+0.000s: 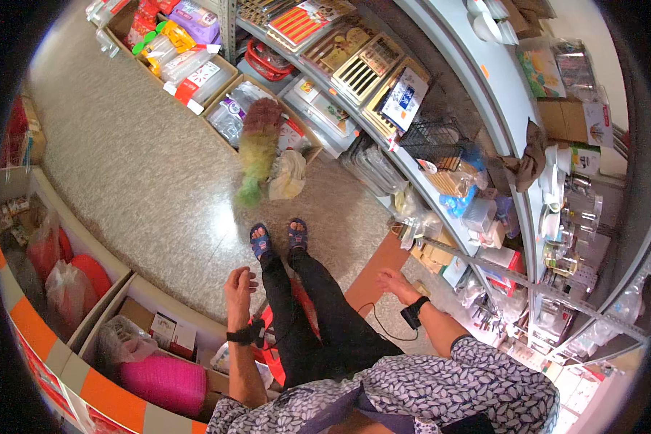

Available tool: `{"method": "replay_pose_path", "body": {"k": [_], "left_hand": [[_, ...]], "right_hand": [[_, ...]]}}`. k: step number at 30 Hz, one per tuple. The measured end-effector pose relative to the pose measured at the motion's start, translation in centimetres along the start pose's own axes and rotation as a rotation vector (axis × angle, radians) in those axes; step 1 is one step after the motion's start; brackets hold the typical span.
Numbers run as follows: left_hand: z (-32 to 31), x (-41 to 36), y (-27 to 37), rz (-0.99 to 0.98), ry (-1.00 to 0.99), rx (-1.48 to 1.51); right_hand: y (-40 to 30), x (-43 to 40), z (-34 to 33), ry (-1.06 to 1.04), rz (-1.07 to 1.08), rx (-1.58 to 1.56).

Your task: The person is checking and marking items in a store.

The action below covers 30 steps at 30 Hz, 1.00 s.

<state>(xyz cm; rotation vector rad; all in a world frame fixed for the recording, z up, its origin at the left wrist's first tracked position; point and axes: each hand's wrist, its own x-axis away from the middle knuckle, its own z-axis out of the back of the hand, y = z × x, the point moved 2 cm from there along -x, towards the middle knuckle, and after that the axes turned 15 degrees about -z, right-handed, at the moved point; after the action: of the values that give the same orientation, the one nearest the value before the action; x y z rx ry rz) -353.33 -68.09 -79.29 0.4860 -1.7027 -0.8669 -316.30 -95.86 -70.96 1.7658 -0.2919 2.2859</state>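
Observation:
In the head view my left hand [241,285] hangs in the air left of my legs, its fingers loosely curled with nothing in them. To the right of my knees, my right hand [395,284] is also raised and holds nothing. Black bands with small devices circle both wrists. Ahead of my sandals [261,241], a rainbow-coloured duster [260,138] leans over a cardboard box [222,100] of plastic-wrapped goods. Beside its green end is a pale pair of gloves or cloth [288,174]. A red object [305,309] shows between my legs, mostly hidden.
Metal shelving [499,119] curves along the right, holding packs of chopsticks [369,65], a black wire basket [434,138] and white bowls [488,27]. Low bins [127,287] on the left contain red bags and a pink roll [163,383]. Another goods-filled carton [225,70] stands ahead on the speckled floor [125,179].

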Motion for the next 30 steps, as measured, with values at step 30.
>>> {"method": "replay_pose_path", "body": {"k": [30], "left_hand": [[-2.4, 0.5, 2.8, -0.071, -0.020, -0.196]], "right_hand": [[-34.5, -11.0, 9.3, -0.110, 0.391, -0.867]]}}
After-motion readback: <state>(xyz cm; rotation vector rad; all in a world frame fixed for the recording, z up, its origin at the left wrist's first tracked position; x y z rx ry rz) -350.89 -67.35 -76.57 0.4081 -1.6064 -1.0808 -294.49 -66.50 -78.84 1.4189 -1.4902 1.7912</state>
